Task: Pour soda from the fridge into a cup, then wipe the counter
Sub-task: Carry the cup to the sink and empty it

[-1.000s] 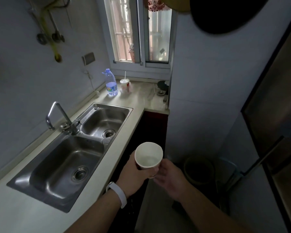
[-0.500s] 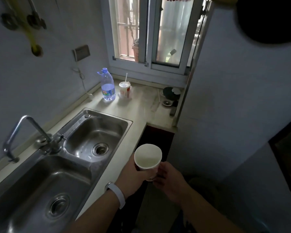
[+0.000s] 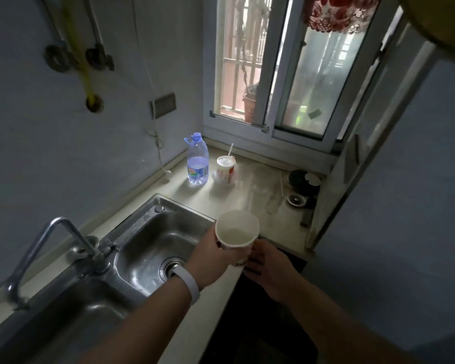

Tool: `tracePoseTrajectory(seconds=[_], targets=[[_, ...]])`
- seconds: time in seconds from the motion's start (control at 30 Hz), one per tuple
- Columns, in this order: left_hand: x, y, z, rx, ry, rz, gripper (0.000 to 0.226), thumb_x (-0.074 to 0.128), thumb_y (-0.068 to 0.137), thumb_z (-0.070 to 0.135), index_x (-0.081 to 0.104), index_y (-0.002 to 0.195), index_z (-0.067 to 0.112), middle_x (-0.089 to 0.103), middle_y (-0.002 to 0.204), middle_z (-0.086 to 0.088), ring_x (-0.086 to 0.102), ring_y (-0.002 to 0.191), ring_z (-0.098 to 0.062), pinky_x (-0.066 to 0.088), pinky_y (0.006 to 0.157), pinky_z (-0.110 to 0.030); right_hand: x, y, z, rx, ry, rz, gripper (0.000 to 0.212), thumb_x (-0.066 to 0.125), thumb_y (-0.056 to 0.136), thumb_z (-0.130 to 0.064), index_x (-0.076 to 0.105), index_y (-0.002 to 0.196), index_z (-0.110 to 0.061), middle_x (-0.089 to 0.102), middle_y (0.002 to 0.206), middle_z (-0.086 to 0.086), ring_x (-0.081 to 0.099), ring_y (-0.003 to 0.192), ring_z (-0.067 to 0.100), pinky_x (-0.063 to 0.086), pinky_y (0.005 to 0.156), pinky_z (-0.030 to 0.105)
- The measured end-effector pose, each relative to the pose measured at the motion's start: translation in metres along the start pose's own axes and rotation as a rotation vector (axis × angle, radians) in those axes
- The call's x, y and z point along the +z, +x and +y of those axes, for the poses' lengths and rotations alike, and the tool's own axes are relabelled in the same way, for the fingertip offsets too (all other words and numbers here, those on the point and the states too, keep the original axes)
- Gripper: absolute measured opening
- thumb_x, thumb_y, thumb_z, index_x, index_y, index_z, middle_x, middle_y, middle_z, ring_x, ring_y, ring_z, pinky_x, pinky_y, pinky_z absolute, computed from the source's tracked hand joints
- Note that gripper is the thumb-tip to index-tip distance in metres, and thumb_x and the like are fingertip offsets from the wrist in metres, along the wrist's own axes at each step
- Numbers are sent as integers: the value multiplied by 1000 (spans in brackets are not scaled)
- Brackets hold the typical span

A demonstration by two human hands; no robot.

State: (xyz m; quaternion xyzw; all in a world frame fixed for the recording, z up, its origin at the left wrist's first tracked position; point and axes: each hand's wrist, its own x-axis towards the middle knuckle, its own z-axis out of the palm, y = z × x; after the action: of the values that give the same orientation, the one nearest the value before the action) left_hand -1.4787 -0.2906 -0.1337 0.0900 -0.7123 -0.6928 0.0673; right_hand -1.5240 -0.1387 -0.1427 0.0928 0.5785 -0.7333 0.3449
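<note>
A white paper cup (image 3: 236, 228) with nothing in it is held upright just above the front edge of the pale counter (image 3: 250, 203), beside the sink. My left hand (image 3: 213, 256), with a white band on the wrist, is wrapped around the cup's side. My right hand (image 3: 264, 264) touches the cup's lower right side with loosely spread fingers. No soda and no fridge are in view.
A double steel sink (image 3: 153, 245) with a tap (image 3: 55, 253) fills the left. A clear water bottle (image 3: 197, 160) and a paper cup with a straw (image 3: 226, 169) stand at the back. A drain strainer (image 3: 296, 199) lies near the window corner. Dark cabinet below.
The cup and both hands have moved forward and up, from over the floor to over the counter's edge. The view has moved closer to the counter and window.
</note>
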Motion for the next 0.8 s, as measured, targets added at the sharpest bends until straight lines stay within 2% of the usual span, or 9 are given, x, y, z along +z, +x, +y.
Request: tracePoseTrajectory(seconds=[0.07,0.13,0.27,0.33,0.4,0.53,0.6,0.7,0.8], targets=[[-7,15,2,-18,-28,40,71,89,54,22,61,118,11,73,106,-13,68,95,-22,56,78,-36,5,20,-8,1,-8,-17,21,50,93,-29,67,90,-17,67,91,6,61,80,20,44,71,31],[-13,31,1,-30,-33,69,73,89,52,23,60,119,13,74,106,-10,70,97,-22,58,79,-35,8,42,-15,19,-19,-32,20,51,91,-30,67,91,-18,67,94,6,60,87,23,44,75,33],[-25,67,-9,-71,-29,157,63,88,63,3,60,118,18,75,96,2,71,87,-5,57,70,-21,16,92,-26,61,-24,-79,29,50,92,-27,72,74,-22,70,85,2,62,82,21,46,76,34],[-32,90,-15,-92,-3,202,67,89,60,10,60,120,21,75,101,3,71,94,-9,59,77,-27,21,119,-35,88,-18,-102,29,51,92,-25,73,73,-21,70,85,4,63,78,20,47,73,33],[-37,114,-26,-121,-1,248,66,89,60,9,60,118,23,75,105,2,70,100,-13,58,83,-31,24,149,-45,132,-6,-118,23,54,91,-23,73,79,-18,68,87,7,62,74,19,46,67,30],[-42,167,-38,-172,-9,336,69,90,59,4,58,118,20,73,108,-1,69,101,-14,57,79,-25,26,207,-69,167,-19,-139,23,52,92,-18,71,80,-13,68,83,8,63,66,15,42,53,25],[-44,196,-44,-181,-3,339,71,88,56,10,57,119,19,72,108,-1,69,101,-15,59,81,-30,25,239,-81,192,-68,-133,20,54,90,-21,71,81,-16,69,84,4,62,73,15,41,59,27],[-45,237,-57,-244,19,363,74,89,52,16,56,118,21,72,107,0,69,101,-17,57,88,-46,22,286,-95,227,-146,-105,16,56,88,-27,68,91,-18,68,90,-1,61,88,17,44,74,33],[-48,276,-73,-269,60,384,77,90,50,22,55,119,25,72,109,0,68,103,-18,55,91,-50,22,327,-109,233,-161,-54,13,56,89,-23,67,94,-17,65,90,-2,60,91,18,44,75,33]])
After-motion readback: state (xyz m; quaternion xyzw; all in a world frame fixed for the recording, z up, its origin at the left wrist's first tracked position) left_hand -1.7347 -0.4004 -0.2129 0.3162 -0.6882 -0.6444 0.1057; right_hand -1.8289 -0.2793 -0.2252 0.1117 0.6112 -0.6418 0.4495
